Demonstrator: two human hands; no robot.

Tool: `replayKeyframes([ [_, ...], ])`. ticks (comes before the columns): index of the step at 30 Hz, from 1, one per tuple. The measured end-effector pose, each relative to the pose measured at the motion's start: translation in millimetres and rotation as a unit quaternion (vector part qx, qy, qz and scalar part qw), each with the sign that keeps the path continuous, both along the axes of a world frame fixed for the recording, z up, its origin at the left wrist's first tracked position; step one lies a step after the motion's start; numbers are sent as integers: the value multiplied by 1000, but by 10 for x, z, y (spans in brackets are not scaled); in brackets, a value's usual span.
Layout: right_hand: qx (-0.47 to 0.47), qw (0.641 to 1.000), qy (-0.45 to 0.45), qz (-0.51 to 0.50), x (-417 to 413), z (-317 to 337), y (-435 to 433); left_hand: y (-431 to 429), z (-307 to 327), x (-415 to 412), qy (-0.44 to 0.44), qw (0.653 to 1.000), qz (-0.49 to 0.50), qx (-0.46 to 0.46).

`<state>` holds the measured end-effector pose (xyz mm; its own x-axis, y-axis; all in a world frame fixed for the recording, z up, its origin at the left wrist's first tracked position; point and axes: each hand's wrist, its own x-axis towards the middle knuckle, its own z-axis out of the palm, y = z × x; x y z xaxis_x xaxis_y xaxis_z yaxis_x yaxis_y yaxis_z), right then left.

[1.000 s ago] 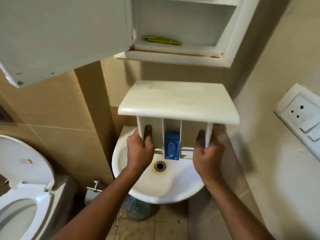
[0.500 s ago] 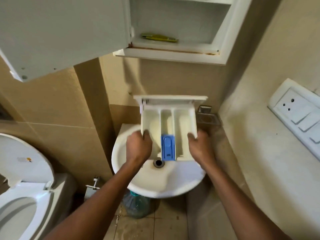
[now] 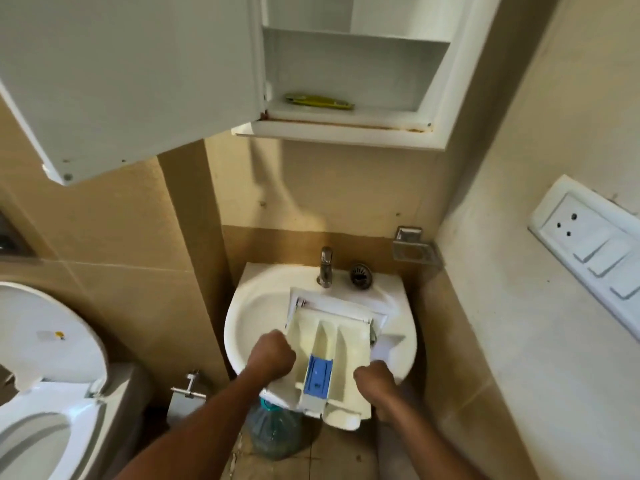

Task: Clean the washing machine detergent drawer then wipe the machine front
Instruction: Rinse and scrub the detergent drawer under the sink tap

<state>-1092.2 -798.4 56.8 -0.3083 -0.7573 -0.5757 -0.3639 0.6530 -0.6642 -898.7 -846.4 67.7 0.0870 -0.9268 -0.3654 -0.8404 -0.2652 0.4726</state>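
The detergent drawer (image 3: 332,344) lies across the white washbasin (image 3: 252,313) with its compartments facing up. Its front panel points toward the tap (image 3: 325,266) at the back of the basin. Its rear end projects over the near rim of the basin, toward the person. The drawer sits slightly skewed, with the front panel angled to the right. A blue insert (image 3: 318,374) occupies the near part of the centre compartment.

The left hand (image 3: 273,355) holds the left wall of the drawer; its grip is closed, with the fingers curled round the edge. The right hand (image 3: 375,379) holds the right wall near the rear end; its grip is likewise curled round the drawer.

A round metal strainer (image 3: 361,274) rests on the basin ledge just to the right of the tap. A metal soap dish (image 3: 414,249) is fixed to the wall above and to the right of the basin. A wall cabinet (image 3: 346,133) hangs above, with its door (image 3: 131,74) swung open to the left; a yellow item (image 3: 318,101) lies on its lower shelf. A socket and switch panel (image 3: 588,244) is mounted on the right wall. A toilet (image 3: 41,393) with a raised lid stands at the left. A plastic water bottle (image 3: 273,433) stands on the floor under the basin.
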Motion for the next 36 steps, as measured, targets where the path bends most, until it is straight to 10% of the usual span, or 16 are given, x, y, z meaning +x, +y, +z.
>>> replayKeyframes([
  [7,-121,959,129,221,-135,904,-108,-567,844,-23,-190,954,-185,-141],
  [10,-407,863,218,205,-169,1561,-237,-705,1344,-194,-231,912,-278,-194],
  [13,-367,789,387,304,-197,1920,-471,-778,1740,-492,-338,824,-383,-245],
  [16,-162,840,331,397,-255,1920,-635,-787,1929,-722,-391,733,-477,-287],
  [20,-125,908,186,353,-325,1584,-633,-777,1865,-766,-353,736,-489,-307],
  [25,-80,963,68,249,-417,1019,-523,-474,1330,-430,-142,850,-263,-434],
  [28,-13,986,-36,161,-550,777,-295,-127,690,-77,149,955,56,-251],
  [30,27,990,-90,110,-581,714,-148,66,393,135,319,930,176,56],
  [32,46,982,-171,71,-584,704,-127,202,353,276,458,833,145,273],
  [36,-64,978,-193,48,-469,1064,-347,117,734,265,589,778,105,190],
])
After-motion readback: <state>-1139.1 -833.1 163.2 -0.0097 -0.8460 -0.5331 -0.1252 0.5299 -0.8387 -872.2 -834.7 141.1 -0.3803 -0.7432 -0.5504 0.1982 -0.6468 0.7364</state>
